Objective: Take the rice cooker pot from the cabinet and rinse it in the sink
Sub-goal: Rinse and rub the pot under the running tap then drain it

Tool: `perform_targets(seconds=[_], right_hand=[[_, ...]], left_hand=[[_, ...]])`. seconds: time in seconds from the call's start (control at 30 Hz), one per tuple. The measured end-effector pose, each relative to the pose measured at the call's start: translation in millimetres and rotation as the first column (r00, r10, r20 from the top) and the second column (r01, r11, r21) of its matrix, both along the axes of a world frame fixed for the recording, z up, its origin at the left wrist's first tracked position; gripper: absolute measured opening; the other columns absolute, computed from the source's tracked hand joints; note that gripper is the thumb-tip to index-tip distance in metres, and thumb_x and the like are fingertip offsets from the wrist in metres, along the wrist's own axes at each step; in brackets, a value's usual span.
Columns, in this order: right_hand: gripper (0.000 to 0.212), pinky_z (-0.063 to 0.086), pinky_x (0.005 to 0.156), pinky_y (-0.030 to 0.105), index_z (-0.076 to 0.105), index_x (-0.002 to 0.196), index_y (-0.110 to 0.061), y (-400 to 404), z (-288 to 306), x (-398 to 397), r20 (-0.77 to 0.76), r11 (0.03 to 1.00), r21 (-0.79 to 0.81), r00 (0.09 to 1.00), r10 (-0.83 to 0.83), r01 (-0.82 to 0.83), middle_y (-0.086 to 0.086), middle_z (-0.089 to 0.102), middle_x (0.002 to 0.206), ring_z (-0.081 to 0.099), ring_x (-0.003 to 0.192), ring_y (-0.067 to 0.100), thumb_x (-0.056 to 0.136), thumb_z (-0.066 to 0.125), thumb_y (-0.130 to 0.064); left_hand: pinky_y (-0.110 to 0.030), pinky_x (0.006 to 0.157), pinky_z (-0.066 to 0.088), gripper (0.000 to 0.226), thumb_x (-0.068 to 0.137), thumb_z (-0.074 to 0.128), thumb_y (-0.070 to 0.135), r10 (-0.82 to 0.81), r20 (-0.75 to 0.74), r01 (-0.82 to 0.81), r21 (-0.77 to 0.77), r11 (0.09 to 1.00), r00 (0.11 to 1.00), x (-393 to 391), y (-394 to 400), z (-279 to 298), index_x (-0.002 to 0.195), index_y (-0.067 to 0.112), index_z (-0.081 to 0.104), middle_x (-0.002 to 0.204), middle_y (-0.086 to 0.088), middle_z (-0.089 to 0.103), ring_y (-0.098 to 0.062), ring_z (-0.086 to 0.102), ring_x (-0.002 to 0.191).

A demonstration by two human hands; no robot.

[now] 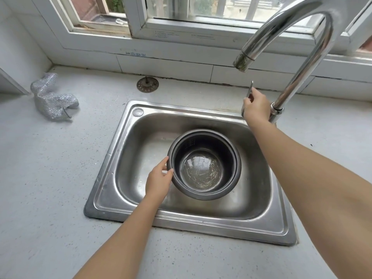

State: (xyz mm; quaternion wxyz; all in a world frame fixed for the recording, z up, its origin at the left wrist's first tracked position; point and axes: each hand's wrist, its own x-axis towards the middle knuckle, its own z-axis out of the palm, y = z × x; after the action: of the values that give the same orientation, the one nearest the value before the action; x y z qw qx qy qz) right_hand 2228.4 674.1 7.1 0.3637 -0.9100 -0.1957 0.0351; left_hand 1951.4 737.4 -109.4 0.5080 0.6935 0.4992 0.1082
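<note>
A: What lies farthest left?

B: A crumpled silvery mesh scouring cloth [53,97] sits on the pale grey speckled countertop [40,168], well apart from the basin. Further right, near the tiled back wall, a round dark metal drain strainer [147,84] lies flat on the same counter, just behind the sink's far rim.

A: And the sink itself?

B: A rectangular stainless steel sink [112,164] is set into the counter. Inside it is the dark round rice cooker pot [204,165], mouth facing up, its pale scratched bottom showing. Whether it rests on the basin floor or is held just above it, I cannot tell.

A: Who has hold of it?

B: The left hand [159,181] grips the pot at its left rim, thumb over the lip and fingers curled against the outer wall.

A: The other hand?

B: The right hand [256,106] reaches to the sink's far right corner and holds the slim chrome lever handle [250,89], which points up from between its fingers. They are curled round it, though the grip is partly hidden by the back of the hand.

A: What is at the far right?

B: The tall curved chrome faucet [302,61] rises beside that hand and arches back over the basin; its crusted spout tip hangs above the pot's far side. I can see no water falling from it.
</note>
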Motion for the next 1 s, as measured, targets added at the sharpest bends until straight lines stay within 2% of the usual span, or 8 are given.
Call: perform_targets(seconds=[0.17,0.3,0.43,0.6,0.83,0.9,0.93,1.0], right_hand=[[0.017,0.039,0.070,0.036,0.055,0.098,0.001,1,1,-2,0.021,1.000,-0.016,1.000,-0.006,0.006,0.020,0.064,0.094,0.056,0.084,0.034,0.093,0.041,-0.007],[0.017,0.034,0.068,0.030,0.056,0.098,0.001,1,1,-3,0.062,0.999,-0.039,0.998,-0.003,0.005,0.019,0.064,0.094,0.049,0.078,0.027,0.094,0.042,-0.007],[0.016,0.032,0.067,0.031,0.055,0.098,0.001,1,1,-4,0.073,0.995,-0.092,0.997,0.037,-0.030,0.021,0.063,0.096,0.052,0.082,0.032,0.094,0.041,-0.007],[0.016,0.029,0.066,0.034,0.053,0.099,-0.001,2,-1,-9,0.116,0.983,-0.169,0.989,0.093,-0.073,0.024,0.063,0.098,0.055,0.091,0.039,0.094,0.038,-0.005],[0.010,0.025,0.061,0.033,0.043,0.086,-0.009,-3,-2,-7,0.099,0.983,-0.147,0.988,0.122,-0.106,0.017,0.053,0.080,0.042,0.071,0.029,0.093,0.038,-0.005],[0.011,0.027,0.059,0.034,0.047,0.094,-0.005,-6,-3,-7,0.090,0.979,-0.155,0.986,0.144,-0.129,0.021,0.056,0.080,0.045,0.070,0.032,0.091,0.037,-0.004],[0.019,0.030,0.059,0.034,0.050,0.105,-0.004,-7,-4,-9,0.090,0.977,-0.159,0.983,0.158,-0.142,0.022,0.058,0.083,0.049,0.073,0.034,0.091,0.038,-0.004],[0.037,0.041,0.071,0.037,0.046,0.129,-0.003,-13,-5,-16,0.118,0.979,-0.110,0.976,0.185,-0.172,0.022,0.063,0.099,0.057,0.092,0.035,0.092,0.040,-0.004]], left_hand=[[-0.014,0.054,0.039,0.041,0.090,0.053,0.017,-0.004,0.011,0.004,0.007,1.000,1.000,0,0,-1,0.127,0.034,0.052,0.084,0.016,0.059,-0.001,0.054,0.059],[-0.021,0.057,0.043,0.040,0.090,0.052,0.017,-0.019,0.010,0.018,0.013,1.000,1.000,0,0,-3,0.125,0.035,0.053,0.087,0.010,0.059,-0.007,0.053,0.061],[-0.021,0.058,0.044,0.043,0.090,0.052,0.017,-0.009,0.016,0.009,0.006,1.000,1.000,0,1,-4,0.130,0.034,0.050,0.093,0.007,0.060,-0.008,0.054,0.064],[-0.022,0.056,0.043,0.042,0.091,0.052,0.017,-0.008,0.021,0.008,0.009,1.000,1.000,-1,0,-3,0.129,0.034,0.051,0.089,0.011,0.059,-0.008,0.054,0.062],[-0.026,0.058,0.047,0.040,0.090,0.052,0.016,-0.005,0.026,0.005,0.008,1.000,1.000,0,0,0,0.126,0.034,0.054,0.086,0.013,0.059,-0.007,0.053,0.060],[-0.028,0.061,0.048,0.042,0.090,0.052,0.016,-0.006,0.025,0.006,0.004,1.000,1.000,0,0,0,0.128,0.032,0.052,0.087,0.013,0.059,-0.007,0.054,0.062],[-0.027,0.061,0.048,0.043,0.090,0.053,0.016,-0.002,0.025,0.002,0.001,1.000,1.000,0,0,0,0.130,0.031,0.051,0.088,0.013,0.059,-0.007,0.054,0.063],[-0.030,0.064,0.049,0.044,0.090,0.053,0.016,0.005,0.022,-0.004,-0.002,1.000,1.000,0,0,1,0.132,0.029,0.050,0.089,0.013,0.059,-0.008,0.054,0.065]])
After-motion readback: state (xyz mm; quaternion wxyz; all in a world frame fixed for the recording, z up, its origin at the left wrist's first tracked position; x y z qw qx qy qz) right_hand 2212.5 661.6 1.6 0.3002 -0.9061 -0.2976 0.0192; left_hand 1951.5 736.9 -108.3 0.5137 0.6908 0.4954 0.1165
